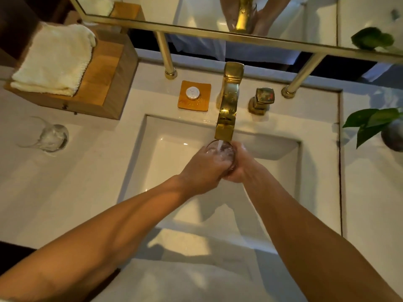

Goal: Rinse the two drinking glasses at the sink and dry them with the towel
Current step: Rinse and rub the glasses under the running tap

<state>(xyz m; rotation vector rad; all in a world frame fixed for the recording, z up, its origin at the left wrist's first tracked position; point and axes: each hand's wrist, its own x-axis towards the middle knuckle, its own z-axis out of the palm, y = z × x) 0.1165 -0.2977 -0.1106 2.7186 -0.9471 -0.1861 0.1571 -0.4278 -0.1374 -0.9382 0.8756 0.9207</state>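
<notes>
Currently, your left hand (202, 168) and right hand (239, 164) curl round the clear drinking glass (220, 152), mouth up under the running gold faucet (229, 105), over the white sink (170, 162). Wet glass: rigid, light, brittle, likely slick; grip the wall, not the rim. The second clear glass (50, 137) sits left on the white counter (87, 182), near the folded cream towel (52, 59).

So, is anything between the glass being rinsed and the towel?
Nothing visible. The left hand and right hand hold the glass under the faucet; the towel lies on a wooden box far left, and the second glass stands off that line.
</notes>
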